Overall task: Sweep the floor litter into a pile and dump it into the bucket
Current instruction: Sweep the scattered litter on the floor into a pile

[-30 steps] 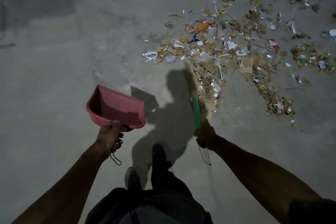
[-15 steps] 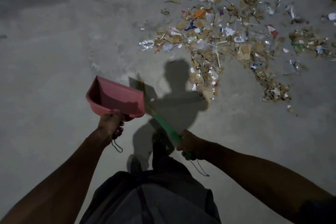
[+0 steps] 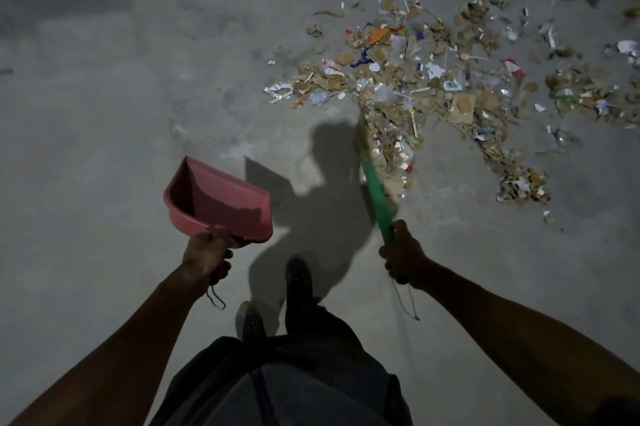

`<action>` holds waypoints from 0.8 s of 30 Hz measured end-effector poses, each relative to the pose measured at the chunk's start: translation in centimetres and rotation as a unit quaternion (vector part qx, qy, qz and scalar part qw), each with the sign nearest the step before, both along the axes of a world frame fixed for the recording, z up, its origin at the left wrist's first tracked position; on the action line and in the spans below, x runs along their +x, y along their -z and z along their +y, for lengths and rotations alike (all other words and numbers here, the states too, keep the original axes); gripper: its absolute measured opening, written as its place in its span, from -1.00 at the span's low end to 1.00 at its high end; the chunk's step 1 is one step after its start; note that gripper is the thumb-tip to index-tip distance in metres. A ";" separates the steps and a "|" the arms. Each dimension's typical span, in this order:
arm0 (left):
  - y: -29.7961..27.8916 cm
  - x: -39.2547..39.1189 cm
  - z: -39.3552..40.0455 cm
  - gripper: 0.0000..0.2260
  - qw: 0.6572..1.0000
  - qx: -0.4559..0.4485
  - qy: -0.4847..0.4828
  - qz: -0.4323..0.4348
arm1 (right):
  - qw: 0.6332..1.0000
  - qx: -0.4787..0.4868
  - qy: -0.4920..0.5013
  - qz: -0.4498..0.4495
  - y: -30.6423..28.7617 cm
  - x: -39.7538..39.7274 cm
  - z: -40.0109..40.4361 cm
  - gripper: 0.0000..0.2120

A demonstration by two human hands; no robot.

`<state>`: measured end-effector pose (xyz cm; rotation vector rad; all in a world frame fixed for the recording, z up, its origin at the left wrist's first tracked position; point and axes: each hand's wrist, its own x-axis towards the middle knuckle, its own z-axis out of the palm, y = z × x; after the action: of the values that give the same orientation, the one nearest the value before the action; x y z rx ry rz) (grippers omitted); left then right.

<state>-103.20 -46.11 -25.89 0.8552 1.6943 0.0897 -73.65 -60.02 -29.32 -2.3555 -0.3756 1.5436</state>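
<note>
Your left hand [image 3: 207,254] is gripping the pink plastic dustpan [image 3: 221,201] at eleven o'clock, while your right hand [image 3: 401,251] is clenching the green-handled broom [image 3: 377,199] at one o'clock. Its blurred bristles are touching the scattered cardboard-and-paper litter [image 3: 433,79] spreading farther toward two o'clock on the grey concrete floor [image 3: 121,96].

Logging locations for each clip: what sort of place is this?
Probably a bare workspace, indoors or out unclear: rough concrete floor, scattered cardboard and paper litter, a pink dustpan and green-handled broom.

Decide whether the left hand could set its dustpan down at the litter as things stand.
Probably not without a step: the left hand holds the dustpan short of the litter, with bare floor between.
</note>
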 end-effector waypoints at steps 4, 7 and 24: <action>0.4 0.8 0.3 -0.71 1.000 0.007 -0.003 0.007 | 0.998 0.012 -0.042 0.034 0.0 -2.0 0.6 -0.49; 0.7 1.6 0.9 -0.68 1.000 0.012 0.000 0.011 | 0.997 0.017 -0.073 0.029 1.5 -1.8 2.2 -0.62; 5.7 10.9 9.7 -0.82 0.998 -0.017 0.053 0.023 | 0.963 0.021 0.260 -0.070 11.7 18.1 18.1 -0.87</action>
<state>-92.26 -36.44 -31.64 0.9254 1.6851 -0.0308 -55.52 -41.97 -41.02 -2.2857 0.1748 1.1142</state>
